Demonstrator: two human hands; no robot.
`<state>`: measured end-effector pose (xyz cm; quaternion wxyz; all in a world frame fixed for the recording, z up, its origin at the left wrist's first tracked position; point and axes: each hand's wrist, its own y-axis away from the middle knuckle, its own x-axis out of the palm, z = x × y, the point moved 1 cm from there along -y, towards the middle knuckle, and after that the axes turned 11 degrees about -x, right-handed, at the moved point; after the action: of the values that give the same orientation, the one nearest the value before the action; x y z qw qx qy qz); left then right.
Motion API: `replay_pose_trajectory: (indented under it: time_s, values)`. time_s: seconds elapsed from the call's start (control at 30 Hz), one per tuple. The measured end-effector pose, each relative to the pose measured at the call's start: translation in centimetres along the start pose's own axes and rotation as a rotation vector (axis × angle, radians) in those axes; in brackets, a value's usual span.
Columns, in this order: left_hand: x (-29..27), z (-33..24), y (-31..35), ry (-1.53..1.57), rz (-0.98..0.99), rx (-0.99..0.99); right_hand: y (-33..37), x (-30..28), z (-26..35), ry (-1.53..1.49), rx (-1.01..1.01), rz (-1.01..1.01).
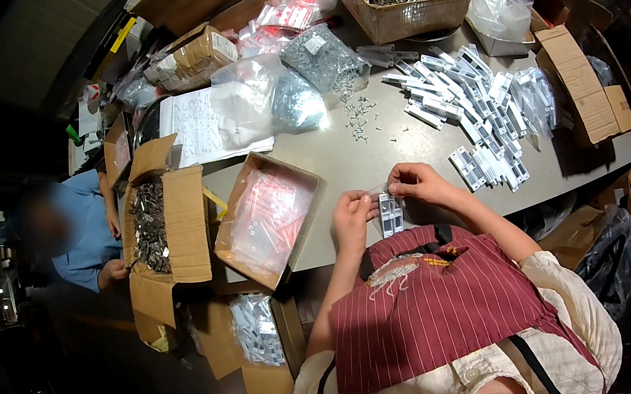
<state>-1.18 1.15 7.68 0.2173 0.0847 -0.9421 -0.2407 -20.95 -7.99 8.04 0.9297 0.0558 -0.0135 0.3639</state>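
Observation:
Near the front edge of the table, a small clear plastic bag (391, 214) is held upright between my two hands. Long grey-and-white pieces with dark windows show through it. My left hand (353, 216) is closed on the bag's left upper edge, and my right hand (418, 183) pinches its upper right corner. To the right of my hands lies a loose pile of similar grey-and-white pieces (474, 112). On the left, an open cardboard box (313, 189) holds clear bags with red edges (269, 216).
Loose screws (358, 119) lie beyond my hands, beside full clear bags (319, 54) and a written sheet (186, 122). A box of metal parts (419, 18) stands at the back. A person in blue (84, 231) sits at left by another box of metal parts (187, 224).

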Motion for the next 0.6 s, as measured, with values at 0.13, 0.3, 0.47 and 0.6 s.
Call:
replay_pose_trajectory:
  time_s: [0.13,0.3,0.47,0.6]
  values:
    - [-0.3,0.2,-0.3,-0.039,0.029,0.063,0.1,0.5,0.6,0.061,-0.116,-0.006]
    - [-0.2,0.4,-0.2,-0.148,0.025,0.055,0.8,1.3,3.1,0.449,-0.177,0.060]
    - [-0.1,0.3,0.2,-0.087,0.048,-0.008,0.5,1.0,2.2,0.307,-0.054,-0.017]
    - [-0.2,0.3,-0.1,-0.089,-0.001,-0.002,0.8,0.9,2.5,0.332,-0.181,-0.048]
